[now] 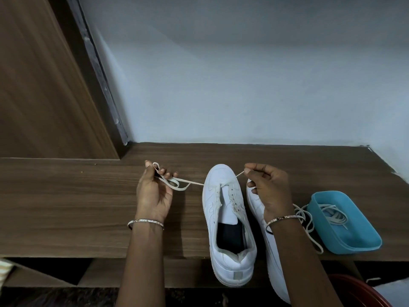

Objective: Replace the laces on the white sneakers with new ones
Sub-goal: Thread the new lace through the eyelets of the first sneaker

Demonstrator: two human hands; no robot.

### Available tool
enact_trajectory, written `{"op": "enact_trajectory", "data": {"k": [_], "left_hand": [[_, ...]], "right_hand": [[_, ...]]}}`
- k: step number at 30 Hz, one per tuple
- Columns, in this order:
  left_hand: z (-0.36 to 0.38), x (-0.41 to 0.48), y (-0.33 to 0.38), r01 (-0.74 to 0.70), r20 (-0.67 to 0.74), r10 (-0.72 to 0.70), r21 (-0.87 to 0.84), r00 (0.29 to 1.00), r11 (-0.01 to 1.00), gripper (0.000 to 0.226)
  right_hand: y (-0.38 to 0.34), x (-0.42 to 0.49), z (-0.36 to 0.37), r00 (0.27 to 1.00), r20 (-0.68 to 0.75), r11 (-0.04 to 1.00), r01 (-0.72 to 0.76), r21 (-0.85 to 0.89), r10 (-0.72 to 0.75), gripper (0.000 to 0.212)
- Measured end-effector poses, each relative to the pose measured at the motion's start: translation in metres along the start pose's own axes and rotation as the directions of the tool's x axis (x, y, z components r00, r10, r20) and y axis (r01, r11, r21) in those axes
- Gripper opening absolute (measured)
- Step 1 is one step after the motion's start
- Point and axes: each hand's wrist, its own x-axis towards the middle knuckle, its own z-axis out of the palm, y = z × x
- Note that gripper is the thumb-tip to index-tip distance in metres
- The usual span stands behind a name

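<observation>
Where lace (195, 183) runs: front eyelets of sneaker (228, 218)
Left hand (152, 191): grips looped lace end
Right hand (270, 189): pinches other end

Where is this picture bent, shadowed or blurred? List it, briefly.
Head view: wide-angle distortion, the door frame leans hard. Head view: soft, dim light, no glare; a soft shadow lies on the table between the left hand and the sneaker. Head view: lace and sneaker sharp; under the table too dark to read.
</observation>
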Motion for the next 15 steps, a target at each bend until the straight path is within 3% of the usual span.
{"op": "enact_trajectory", "data": {"k": [2, 3, 4, 6, 7, 8, 9, 10, 11, 13, 15], "left_hand": [[-0.006, 0.003, -0.002, -0.105, -0.040, 0.120, 0.268, 0.992, 0.958, 0.031], [-0.010, 0.002, -0.003, -0.157, -0.032, 0.193, 0.460, 0.981, 0.874, 0.031], [-0.013, 0.002, -0.005, -0.203, 0.012, 0.261, 0.660, 0.965, 0.723, 0.031], [-0.016, -0.001, -0.011, -0.263, 0.174, 0.347, 0.937, 0.922, 0.230, 0.033], [-0.013, -0.004, -0.014, -0.264, 0.255, 0.377, 0.964, 0.890, -0.028, 0.032], [-0.008, -0.007, -0.016, -0.279, 0.333, 0.387, 0.941, 0.860, -0.189, 0.029], [-0.001, -0.009, -0.017, -0.339, 0.406, 0.363, 0.911, 0.839, -0.234, 0.027], [0.006, -0.011, -0.019, -0.451, 0.491, 0.292, 0.871, 0.821, -0.197, 0.026], [0.014, -0.014, -0.021, -0.562, 0.569, 0.184, 0.822, 0.801, -0.094, 0.025], [0.032, -0.028, -0.026, -0.611, 0.627, -0.090, 0.776, 0.774, 0.153, 0.019], [0.040, -0.034, -0.033, -0.587, 0.630, -0.207, 0.775, 0.749, 0.234, 0.017]], "right_hand": [[0.000, 0.000, 0.000, 0.997, 0.017, 0.994, 0.074, -0.079, -0.073, 0.009], [0.001, 0.000, -0.001, 0.993, 0.029, 0.985, 0.115, -0.131, -0.112, 0.010], [0.003, 0.001, -0.001, 0.988, 0.048, 0.970, 0.153, -0.186, -0.147, 0.012], [0.006, 0.003, 0.000, 0.978, 0.114, 0.942, 0.198, -0.271, -0.172, 0.014], [0.006, 0.003, 0.001, 0.972, 0.157, 0.932, 0.214, -0.294, -0.174, 0.013], [0.007, 0.003, 0.002, 0.963, 0.201, 0.921, 0.237, -0.308, -0.180, 0.013], [0.007, 0.003, 0.003, 0.952, 0.243, 0.911, 0.261, -0.319, -0.187, 0.013], [0.006, 0.002, 0.004, 0.941, 0.279, 0.902, 0.281, -0.328, -0.191, 0.014], [0.004, 0.001, 0.005, 0.931, 0.311, 0.894, 0.297, -0.335, -0.193, 0.014], [0.002, -0.001, 0.007, 0.916, 0.352, 0.884, 0.316, -0.344, -0.191, 0.015], [0.002, -0.001, 0.006, 0.920, 0.343, 0.886, 0.312, -0.344, -0.191, 0.013]]}}
